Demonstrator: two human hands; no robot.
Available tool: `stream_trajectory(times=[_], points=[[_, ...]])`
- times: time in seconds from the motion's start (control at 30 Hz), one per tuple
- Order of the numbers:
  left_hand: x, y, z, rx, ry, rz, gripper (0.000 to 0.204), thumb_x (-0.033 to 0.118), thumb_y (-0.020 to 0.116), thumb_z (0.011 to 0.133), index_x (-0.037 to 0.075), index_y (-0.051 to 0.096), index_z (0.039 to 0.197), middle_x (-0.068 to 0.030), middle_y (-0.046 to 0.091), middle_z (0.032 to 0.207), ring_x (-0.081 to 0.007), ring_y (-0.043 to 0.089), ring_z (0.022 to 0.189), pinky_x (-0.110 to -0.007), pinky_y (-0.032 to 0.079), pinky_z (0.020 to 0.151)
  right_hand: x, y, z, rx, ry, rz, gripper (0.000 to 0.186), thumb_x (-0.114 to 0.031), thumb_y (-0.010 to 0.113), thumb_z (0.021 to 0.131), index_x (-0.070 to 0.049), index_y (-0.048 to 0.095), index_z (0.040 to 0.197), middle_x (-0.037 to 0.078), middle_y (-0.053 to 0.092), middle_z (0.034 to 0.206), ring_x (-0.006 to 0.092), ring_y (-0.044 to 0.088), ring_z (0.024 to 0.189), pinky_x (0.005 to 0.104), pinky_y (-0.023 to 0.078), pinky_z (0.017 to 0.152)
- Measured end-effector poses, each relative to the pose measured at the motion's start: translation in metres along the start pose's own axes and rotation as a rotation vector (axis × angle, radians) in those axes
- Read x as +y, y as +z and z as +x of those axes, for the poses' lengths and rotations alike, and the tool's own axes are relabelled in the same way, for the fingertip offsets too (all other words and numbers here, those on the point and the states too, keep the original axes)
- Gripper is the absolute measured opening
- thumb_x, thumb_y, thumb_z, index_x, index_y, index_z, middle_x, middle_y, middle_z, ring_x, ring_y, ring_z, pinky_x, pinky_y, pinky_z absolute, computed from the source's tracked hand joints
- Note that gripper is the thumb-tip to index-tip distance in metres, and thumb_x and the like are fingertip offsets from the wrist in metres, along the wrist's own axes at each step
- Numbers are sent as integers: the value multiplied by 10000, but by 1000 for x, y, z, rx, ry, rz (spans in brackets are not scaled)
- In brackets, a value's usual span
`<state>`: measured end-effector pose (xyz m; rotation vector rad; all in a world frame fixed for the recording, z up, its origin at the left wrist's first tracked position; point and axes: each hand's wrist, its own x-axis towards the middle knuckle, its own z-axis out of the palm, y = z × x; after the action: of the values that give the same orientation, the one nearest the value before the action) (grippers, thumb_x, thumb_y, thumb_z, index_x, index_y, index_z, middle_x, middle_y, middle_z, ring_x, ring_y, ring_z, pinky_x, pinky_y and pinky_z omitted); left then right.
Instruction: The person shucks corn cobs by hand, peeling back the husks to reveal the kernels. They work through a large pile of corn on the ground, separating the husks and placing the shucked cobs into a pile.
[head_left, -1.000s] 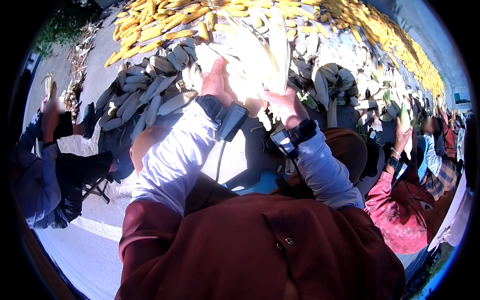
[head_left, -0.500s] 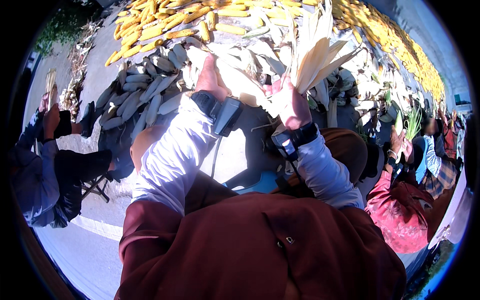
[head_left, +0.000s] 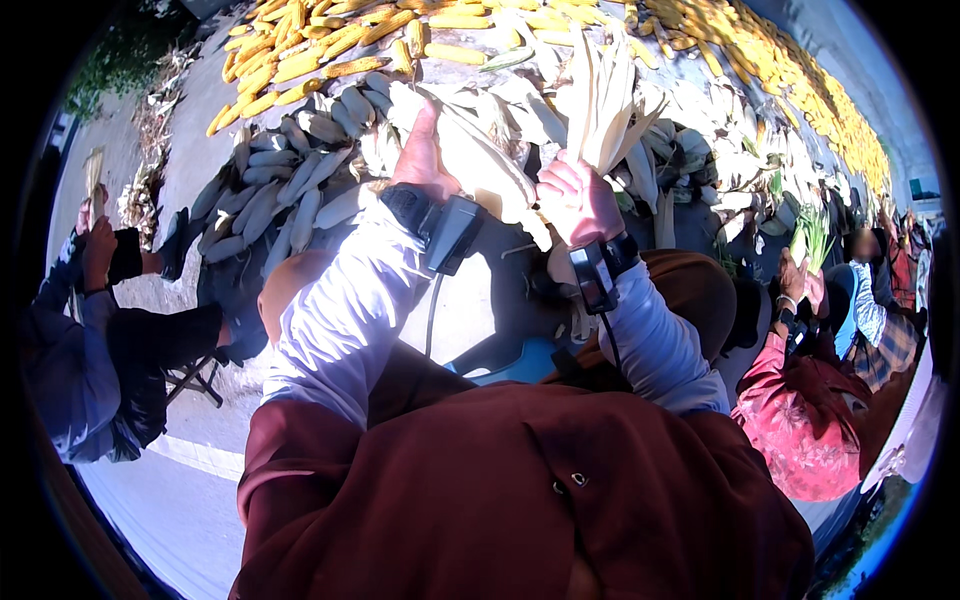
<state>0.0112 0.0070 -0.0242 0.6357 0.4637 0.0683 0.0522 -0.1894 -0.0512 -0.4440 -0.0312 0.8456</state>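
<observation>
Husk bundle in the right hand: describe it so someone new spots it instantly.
Find the yellow corn ears across the top, then the band of pale husk-covered ears below. Just right of centre, the right hand is closed around the base of the husk bundle. Unlike its lying neighbours, it fans upward from the fist in long, pale leaves.

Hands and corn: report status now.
Left hand at pale corn ear, grip lost in glare. Right hand closed on dry husks. Husk-covered ears heaped close by; nothing seen blocking.
</observation>
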Motion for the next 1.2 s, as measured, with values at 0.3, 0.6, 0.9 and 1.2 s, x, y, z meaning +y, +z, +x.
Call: stream_trajectory(times=[0.3, 0.6, 0.9, 1.2], points=[[-2, 0, 4, 59, 18, 57, 544, 482, 453, 887, 132, 395, 1300, -49, 415, 1328, -258, 399, 1207, -493, 286, 999, 1, 23, -6, 288, -91, -294, 235, -316, 550, 879, -118, 459, 794, -52, 289, 604, 93, 317, 570, 253, 324, 554], [-7, -15, 20, 279, 11, 72, 577, 340, 611, 838, 85, 340, 1279, -76, 435, 1277, -241, 409, 1162, -383, 338, 955, 20, 20, -9, 281, -121, -855, 202, -188, 530, 866, 1, 595, 835, 19, 535, 641, 70, 477, 547, 202, 359, 476], [-24, -17, 27, 365, 63, 81, 554, 276, 605, 846, 59, 316, 1266, -128, 471, 1199, -254, 479, 1077, -421, 407, 900, 28, 42, -14, 316, -110, -1123, 171, -130, 597, 844, 3, 578, 951, 16, 588, 826, 65, 511, 665, 206, 420, 599], [-23, -22, 18, -8, -123, -328, 460, 402, 406, 909, 63, 464, 1215, -156, 483, 1247, -342, 472, 1088, -471, 364, 940, 55, 40, -16, 264, -596, -2029, 308, -20, 607, 660, -6, 453, 926, 198, 555, 886, 387, 526, 877, 431, 435, 739]])
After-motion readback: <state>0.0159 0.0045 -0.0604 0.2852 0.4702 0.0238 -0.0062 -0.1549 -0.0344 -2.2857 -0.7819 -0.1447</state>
